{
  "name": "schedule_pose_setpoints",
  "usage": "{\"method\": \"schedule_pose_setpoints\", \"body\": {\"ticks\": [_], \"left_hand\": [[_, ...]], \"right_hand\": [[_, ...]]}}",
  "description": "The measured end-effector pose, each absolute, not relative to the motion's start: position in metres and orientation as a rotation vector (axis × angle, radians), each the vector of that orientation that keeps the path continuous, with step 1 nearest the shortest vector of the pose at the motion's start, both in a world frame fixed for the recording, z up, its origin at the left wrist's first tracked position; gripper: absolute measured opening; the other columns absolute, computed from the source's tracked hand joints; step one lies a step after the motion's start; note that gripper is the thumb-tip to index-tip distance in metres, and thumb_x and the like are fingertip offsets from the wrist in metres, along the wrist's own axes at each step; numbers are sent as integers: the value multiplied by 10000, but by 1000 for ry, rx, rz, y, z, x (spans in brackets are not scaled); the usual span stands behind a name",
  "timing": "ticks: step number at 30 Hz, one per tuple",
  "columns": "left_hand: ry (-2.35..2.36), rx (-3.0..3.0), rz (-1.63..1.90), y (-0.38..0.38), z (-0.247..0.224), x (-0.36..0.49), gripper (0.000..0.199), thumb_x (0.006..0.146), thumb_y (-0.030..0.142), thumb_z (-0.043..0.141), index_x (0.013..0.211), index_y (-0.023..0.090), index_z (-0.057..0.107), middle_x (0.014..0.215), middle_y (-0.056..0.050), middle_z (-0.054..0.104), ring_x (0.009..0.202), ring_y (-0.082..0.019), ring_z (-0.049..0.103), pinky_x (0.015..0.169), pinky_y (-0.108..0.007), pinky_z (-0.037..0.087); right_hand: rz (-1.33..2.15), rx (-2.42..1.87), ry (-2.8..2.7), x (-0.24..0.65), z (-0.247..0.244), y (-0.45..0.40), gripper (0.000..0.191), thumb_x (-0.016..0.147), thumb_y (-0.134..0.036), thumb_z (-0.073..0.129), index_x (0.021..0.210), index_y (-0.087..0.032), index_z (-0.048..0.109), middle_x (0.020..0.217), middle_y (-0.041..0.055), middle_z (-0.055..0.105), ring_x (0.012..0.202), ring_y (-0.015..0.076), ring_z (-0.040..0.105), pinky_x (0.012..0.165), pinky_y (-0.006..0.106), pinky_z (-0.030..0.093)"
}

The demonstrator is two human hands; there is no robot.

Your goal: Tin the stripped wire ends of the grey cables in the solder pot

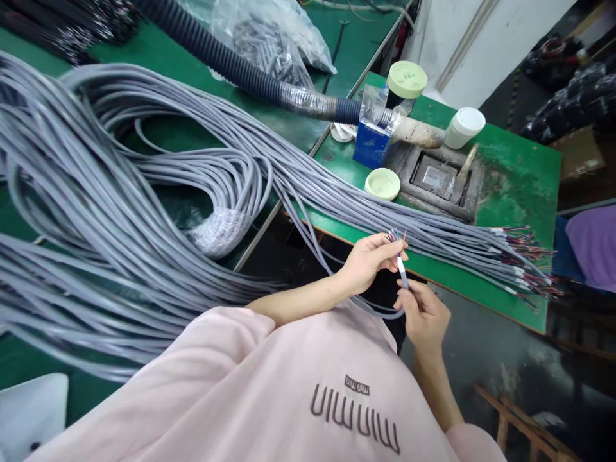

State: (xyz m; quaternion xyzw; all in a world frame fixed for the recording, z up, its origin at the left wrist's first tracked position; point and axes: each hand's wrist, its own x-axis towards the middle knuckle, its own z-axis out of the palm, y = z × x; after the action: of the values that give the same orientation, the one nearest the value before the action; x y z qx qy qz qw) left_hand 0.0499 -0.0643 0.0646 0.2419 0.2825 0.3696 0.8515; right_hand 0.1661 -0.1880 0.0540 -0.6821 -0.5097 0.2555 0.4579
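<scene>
One grey cable end (403, 274) runs lengthwise between the hands, left hand (371, 260) nearer the tip, fingers pinching its coloured wires (394, 235), right hand (426, 313) pinching the sheath (405, 283) just below those fingers.

Stretched dark lettering (355, 418) on the pink shirt (250, 398) seems to read "miu miu".

Green tables (527, 170) stand near a white wall (522, 35), a wooden frame (502, 427) low by grey floor (481, 343).
</scene>
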Motion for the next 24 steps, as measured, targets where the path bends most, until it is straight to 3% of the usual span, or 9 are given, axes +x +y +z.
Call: {"method": "schedule_pose_setpoints", "body": {"ticks": [6, 10, 17, 20, 24], "left_hand": [[590, 537, 802, -66, 62, 53, 305, 729, 363, 796, 796, 120, 627, 700, 12, 649, 561, -61, 617, 567, -170, 523], [586, 547, 811, -68, 58, 55, 329, 716, 385, 804, 779, 129, 607, 669, 19, 634, 587, -70, 618, 601, -188, 537], [645, 641, 915, -66, 52, 52, 359, 726, 430, 786, 802, 131, 602, 702, 7, 655, 658, -92, 641, 677, -230, 557], [638, 679, 982, -66, 50, 51, 372, 714, 427, 797, 817, 148, 574, 688, 17, 646, 662, -103, 644, 671, -238, 554], [590, 738, 1020, -64, 51, 49, 387, 721, 434, 792, 900, 166, 578, 748, 12, 644, 692, -101, 640, 701, -241, 543]], "right_hand": [[291, -1662, -1438, 167, 58, -171, 528, 848, -253, 659, 1353, -247, 506, 772, -12, 690, 650, 147, 653, 669, 287, 546], [37, -1693, -1787, 176, 63, -155, 512, 887, -221, 609, 1387, -249, 504, 817, 29, 744, 613, 149, 659, 672, 274, 533], [171, -1720, -1893, 177, 78, -139, 464, 946, -209, 490, 1409, -246, 493, 1182, 92, 716, 720, 160, 717, 678, 268, 535], [245, -1758, -1884, 176, 80, -136, 443, 946, -224, 494, 1388, -250, 522, 1122, 75, 736, 700, 155, 710, 658, 264, 528], [386, -1774, -1798, 178, 84, -131, 420, 931, -274, 527, 1348, -252, 568, 793, 16, 731, 572, 139, 644, 582, 260, 509]]}}
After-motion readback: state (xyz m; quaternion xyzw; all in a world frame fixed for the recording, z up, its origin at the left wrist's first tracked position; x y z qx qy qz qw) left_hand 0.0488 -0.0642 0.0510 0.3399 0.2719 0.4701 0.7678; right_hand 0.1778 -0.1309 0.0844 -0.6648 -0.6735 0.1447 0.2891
